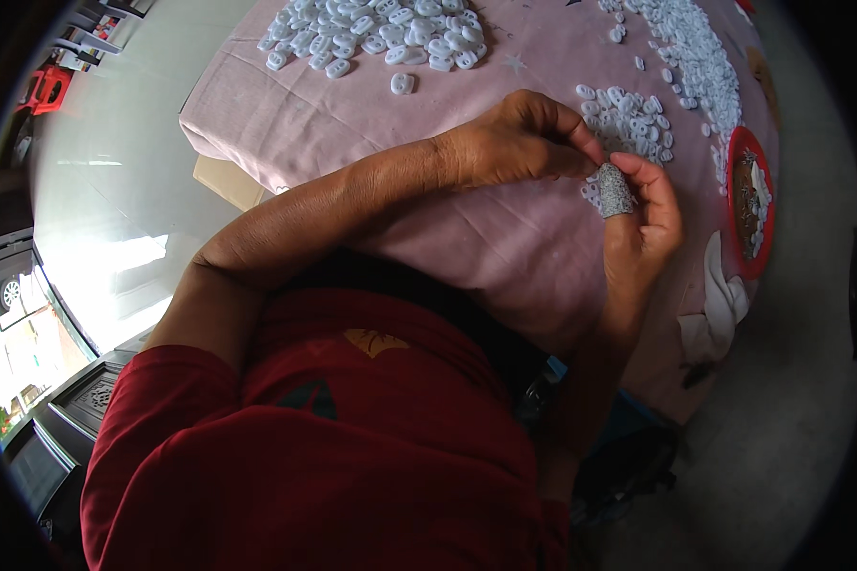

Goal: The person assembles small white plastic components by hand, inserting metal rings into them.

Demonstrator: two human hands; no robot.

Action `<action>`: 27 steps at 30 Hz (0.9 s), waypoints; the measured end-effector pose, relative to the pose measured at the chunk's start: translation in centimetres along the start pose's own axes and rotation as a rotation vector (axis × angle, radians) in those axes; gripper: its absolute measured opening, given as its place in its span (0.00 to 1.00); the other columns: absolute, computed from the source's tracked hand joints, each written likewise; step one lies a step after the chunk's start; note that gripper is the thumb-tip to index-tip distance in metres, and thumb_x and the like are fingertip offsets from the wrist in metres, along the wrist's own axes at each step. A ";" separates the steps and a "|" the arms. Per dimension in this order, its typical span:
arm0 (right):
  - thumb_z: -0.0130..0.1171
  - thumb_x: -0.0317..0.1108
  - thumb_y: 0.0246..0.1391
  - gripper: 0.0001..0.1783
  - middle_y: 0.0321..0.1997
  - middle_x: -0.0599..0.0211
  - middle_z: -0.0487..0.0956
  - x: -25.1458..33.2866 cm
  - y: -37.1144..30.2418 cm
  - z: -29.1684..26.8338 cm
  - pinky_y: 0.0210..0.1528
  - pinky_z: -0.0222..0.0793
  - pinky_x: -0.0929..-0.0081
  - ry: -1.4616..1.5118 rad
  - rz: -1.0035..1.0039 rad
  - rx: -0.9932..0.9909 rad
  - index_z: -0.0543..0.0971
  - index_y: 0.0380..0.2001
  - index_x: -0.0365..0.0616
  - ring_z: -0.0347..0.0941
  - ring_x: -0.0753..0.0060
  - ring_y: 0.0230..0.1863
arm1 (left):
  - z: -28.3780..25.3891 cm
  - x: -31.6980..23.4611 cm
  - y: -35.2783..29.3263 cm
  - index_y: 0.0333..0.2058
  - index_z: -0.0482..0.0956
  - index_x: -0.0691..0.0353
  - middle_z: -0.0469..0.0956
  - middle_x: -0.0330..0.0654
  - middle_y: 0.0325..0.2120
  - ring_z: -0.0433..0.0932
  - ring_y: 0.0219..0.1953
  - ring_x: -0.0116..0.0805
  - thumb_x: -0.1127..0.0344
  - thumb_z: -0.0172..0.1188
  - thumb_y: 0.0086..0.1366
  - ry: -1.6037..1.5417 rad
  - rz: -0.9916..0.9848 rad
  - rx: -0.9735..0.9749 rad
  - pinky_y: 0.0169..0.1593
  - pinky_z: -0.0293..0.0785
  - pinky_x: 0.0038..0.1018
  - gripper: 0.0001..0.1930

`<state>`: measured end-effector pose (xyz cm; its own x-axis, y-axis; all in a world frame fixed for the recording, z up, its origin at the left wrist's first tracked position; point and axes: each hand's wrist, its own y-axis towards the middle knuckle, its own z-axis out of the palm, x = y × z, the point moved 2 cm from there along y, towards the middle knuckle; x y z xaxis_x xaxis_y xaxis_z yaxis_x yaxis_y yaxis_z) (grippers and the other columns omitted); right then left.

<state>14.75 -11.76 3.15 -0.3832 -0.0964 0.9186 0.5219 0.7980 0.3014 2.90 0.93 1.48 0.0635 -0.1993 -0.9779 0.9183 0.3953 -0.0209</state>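
My left hand [514, 143] reaches across the pink cloth-covered table [352, 133], fingers curled, its fingertips meeting my right hand beside a small heap of white plastic pieces [628, 119]. My right hand [643, 224] is held upright with a grey textured cot [615, 190] over one fingertip. The two hands pinch together at that tip; whatever small piece sits between them is hidden. A large pile of white plastic pieces [381, 33] lies at the far side of the cloth, and one single piece [403, 84] lies apart from it.
A long band of white pieces [700, 57] runs along the table's right side. A red dish [750, 200] with mixed small parts sits at the right edge, white cloth [724, 300] hanging below it. A shiny grey floor [114, 162] lies to the left, red stools [48, 90] beyond.
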 end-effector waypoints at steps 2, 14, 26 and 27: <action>0.51 0.16 0.50 0.13 0.38 0.64 0.77 -0.3 0.0 -0.1 0.44 0.68 0.82 -0.027 -0.002 -0.004 0.76 0.40 0.32 0.72 0.78 0.39 | -0.1 0.0 0.0 0.39 0.81 0.63 0.76 0.31 0.26 0.70 0.27 0.16 0.70 0.61 0.60 0.041 0.024 0.009 0.33 0.67 0.16 0.08; 0.52 0.24 0.53 0.09 0.32 0.72 0.75 0.4 0.0 -0.2 0.32 0.60 0.88 0.057 0.080 -0.025 0.76 0.38 0.35 0.64 0.87 0.29 | -0.2 -0.1 0.0 0.41 0.79 0.65 0.78 0.33 0.30 0.70 0.29 0.16 0.71 0.59 0.62 -0.088 0.039 0.054 0.34 0.67 0.15 0.09; 0.52 0.27 0.56 0.07 0.27 0.74 0.73 0.5 -0.2 0.2 0.25 0.53 0.90 0.171 0.179 -0.005 0.76 0.37 0.38 0.57 0.89 0.22 | -0.3 0.1 -0.1 0.41 0.80 0.60 0.78 0.30 0.29 0.70 0.29 0.14 0.67 0.59 0.64 -0.141 -0.017 0.041 0.32 0.64 0.12 0.09; 0.52 0.27 0.56 0.07 0.26 0.74 0.73 0.5 -0.2 0.2 0.25 0.54 0.90 0.177 0.212 -0.012 0.76 0.37 0.38 0.57 0.89 0.22 | -0.3 0.1 -0.1 0.41 0.80 0.59 0.78 0.29 0.29 0.70 0.29 0.14 0.67 0.59 0.64 -0.138 -0.007 0.038 0.32 0.64 0.13 0.09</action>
<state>14.30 -11.85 3.53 -0.1256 -0.0313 0.9916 0.5859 0.8042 0.0996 2.72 1.13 1.36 0.1084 -0.3245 -0.9397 0.9328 0.3600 -0.0167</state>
